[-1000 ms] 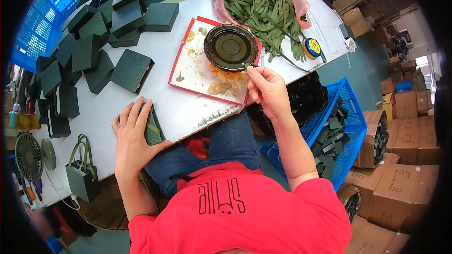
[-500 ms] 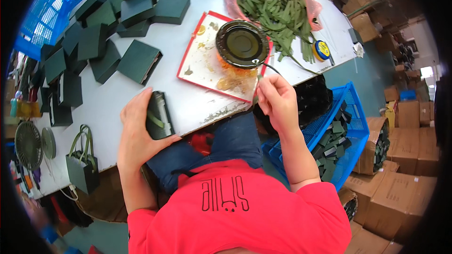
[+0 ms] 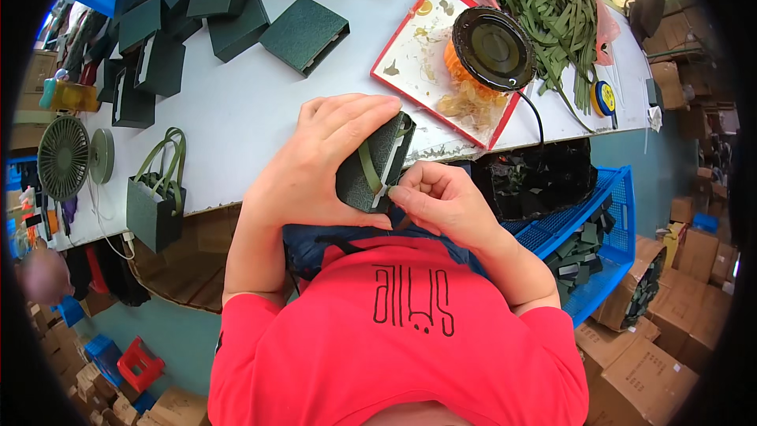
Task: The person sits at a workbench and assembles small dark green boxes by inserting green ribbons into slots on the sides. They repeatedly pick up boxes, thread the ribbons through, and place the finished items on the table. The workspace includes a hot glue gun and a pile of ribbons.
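My left hand [image 3: 303,158] is wrapped round a small dark green box [image 3: 354,186], held tilted at the table's front edge above my lap. A strip of green ribbon [image 3: 367,164] runs across the box's face. With fingertips pinched together, my right hand [image 3: 449,203] touches the ribbon's end at the box's pale open edge. Beyond them, a round black pot [image 3: 495,49] with dark liquid in it sits on an orange base smeared with amber residue. The base stands on a white board [image 3: 406,51] with a red border.
Dark green boxes [image 3: 304,35] cover the back left of the white table [image 3: 229,102]. A pink bag [image 3: 605,28] spills green ribbons [image 3: 544,12]. At left are a fan [image 3: 65,158] and a box with ribbon handles [image 3: 155,209]. A blue crate [image 3: 603,268] stands at right.
My right hand has moved from beside the pot to the box. My left hand has lifted the box rightward, and the whole view has shifted.
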`<state>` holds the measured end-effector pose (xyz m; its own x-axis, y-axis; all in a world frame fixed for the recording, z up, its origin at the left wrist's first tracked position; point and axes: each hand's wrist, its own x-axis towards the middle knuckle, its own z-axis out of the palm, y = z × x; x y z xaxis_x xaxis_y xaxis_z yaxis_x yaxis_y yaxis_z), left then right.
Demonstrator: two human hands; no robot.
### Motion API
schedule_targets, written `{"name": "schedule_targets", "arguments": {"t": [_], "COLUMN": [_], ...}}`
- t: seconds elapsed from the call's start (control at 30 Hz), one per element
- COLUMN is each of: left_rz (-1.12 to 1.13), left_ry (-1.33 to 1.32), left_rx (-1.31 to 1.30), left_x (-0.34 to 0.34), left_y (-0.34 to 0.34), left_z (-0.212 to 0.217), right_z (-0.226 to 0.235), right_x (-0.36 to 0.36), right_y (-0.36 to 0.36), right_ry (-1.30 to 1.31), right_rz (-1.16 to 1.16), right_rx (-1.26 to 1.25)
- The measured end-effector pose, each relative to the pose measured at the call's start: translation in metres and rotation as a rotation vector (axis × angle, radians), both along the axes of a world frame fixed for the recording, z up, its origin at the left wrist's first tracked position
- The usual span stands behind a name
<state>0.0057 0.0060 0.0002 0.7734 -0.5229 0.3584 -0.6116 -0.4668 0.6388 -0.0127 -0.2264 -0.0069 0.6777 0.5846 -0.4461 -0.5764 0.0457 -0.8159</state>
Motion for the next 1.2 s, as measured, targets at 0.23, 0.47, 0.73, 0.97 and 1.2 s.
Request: {"name": "schedule_targets", "arguments": {"t": [0.23,0.47,0.73,0.97,1.2], "left_rz": [-0.002,-0.020,-0.026,0.099,0.172], "left_ry": [-0.024,-0.051,-0.086,-0.060,-0.105], "left_rx": [0.024,0.102,0.189,0.137,0.071], "left_x": [0.001,-0.001,-0.006,-0.006,-0.004], "left_y": [-0.001,-0.002,-0.010,-0.002,-0.006], "left_z": [-0.001,0.002,0.003,-0.001,0.002], "right_z": [0.002,-0.009,-0.027,-0.010,0.007], "right_x": [0.001,0.003,0.005,0.009,-0.012], "right_y": [0.002,0.004,0.002,-0.010,-0.015], "right_ry": [-0.012,-0.137,-0.138,-0.554,-0.010], "right_rz": [0.035,0.097,0.171,-0.040,0.406], "right_rx": [-0.078,-0.214,-0.213,-0.424,-0.242]}}
